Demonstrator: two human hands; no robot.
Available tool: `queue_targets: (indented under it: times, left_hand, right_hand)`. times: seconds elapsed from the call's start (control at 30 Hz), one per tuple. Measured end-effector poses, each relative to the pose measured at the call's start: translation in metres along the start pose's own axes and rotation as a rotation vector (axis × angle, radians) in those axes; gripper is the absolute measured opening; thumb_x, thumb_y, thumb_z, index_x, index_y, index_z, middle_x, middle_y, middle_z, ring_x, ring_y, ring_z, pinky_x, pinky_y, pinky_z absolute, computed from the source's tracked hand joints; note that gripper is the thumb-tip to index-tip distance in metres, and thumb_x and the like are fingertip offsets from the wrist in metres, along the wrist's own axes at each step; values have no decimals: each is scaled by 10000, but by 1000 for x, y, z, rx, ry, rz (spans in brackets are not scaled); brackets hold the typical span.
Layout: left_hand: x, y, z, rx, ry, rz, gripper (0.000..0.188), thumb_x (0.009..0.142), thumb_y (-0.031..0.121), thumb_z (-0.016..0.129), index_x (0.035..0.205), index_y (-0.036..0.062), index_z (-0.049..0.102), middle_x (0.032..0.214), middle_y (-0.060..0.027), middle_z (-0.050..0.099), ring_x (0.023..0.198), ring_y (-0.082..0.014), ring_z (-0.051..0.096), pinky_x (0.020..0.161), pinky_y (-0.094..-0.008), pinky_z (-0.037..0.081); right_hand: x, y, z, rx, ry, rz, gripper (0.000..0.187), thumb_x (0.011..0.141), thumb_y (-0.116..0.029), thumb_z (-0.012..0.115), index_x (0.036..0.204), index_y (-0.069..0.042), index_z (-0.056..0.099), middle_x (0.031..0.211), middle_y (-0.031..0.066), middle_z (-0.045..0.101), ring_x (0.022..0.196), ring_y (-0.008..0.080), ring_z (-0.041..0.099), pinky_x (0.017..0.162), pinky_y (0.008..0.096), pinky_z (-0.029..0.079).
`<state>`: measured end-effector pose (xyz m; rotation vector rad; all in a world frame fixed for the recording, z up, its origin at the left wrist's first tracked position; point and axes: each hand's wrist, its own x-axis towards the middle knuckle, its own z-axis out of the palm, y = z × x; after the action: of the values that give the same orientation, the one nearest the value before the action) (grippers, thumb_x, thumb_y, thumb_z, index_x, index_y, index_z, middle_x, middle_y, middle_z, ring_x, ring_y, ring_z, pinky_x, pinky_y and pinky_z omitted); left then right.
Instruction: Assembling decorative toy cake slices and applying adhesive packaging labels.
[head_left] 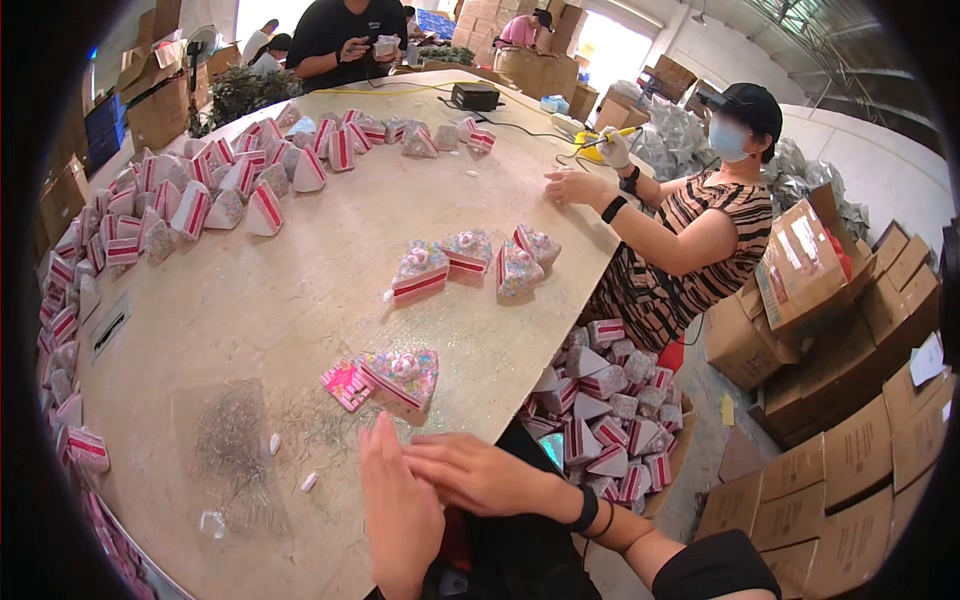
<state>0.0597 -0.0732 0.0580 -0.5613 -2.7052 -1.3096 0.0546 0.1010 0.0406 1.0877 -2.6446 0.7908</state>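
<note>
My left hand [398,515] is upright at the table's near edge, fingers stretched out together. Against it rests my right hand [485,472], its fingers long and flat across the left palm side; nothing shows between them, though the touching surfaces are hidden. Just beyond my fingertips lies a decorated cake-slice ornament [400,378] with a pink side stripe, a sprinkled top and a swirl. A bright pink tag [347,384] touches its left side. Farther off sit several similar finished slices [420,268] in a loose group.
Thin wire pieces [235,435] lie on a clear sheet at left, near small white bits [309,481]. Plainer slices [265,210] crowd the table's far and left edges. A box of slices [610,420] stands at right. Across sits a co-worker [700,215] holding a yellow-handled tool [615,134].
</note>
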Motion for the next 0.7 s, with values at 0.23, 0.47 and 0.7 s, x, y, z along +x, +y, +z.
queue_targets:
  times: [0.23,0.47,0.7]
  left_hand:
    - [-5,4,-13,252,88,-7,549,867,-52,466,1413,-21,407,1328,-271,488,1258,-428,463,1077,-488,358]
    - [-11,-1,-26,315,-106,7,561,912,107,537,1441,15,374,1437,-272,388,1355,-459,330,1128,-515,291]
    - [-9,10,-28,416,-122,-8,485,938,172,541,1394,35,449,1466,-252,370,1364,-452,323,1124,-512,294]
  right_hand:
    - [0,-9,3,-128,-147,-37,721,957,-480,499,1485,-16,337,1551,144,328,1433,315,317,1169,455,258]
    - [-9,-7,12,-125,-99,-76,733,897,-408,604,1463,-6,368,1553,136,336,1423,288,343,1188,437,260]
    - [-26,3,5,-193,-13,-111,583,911,-237,582,1434,-35,424,1509,109,415,1376,245,425,1145,408,365]
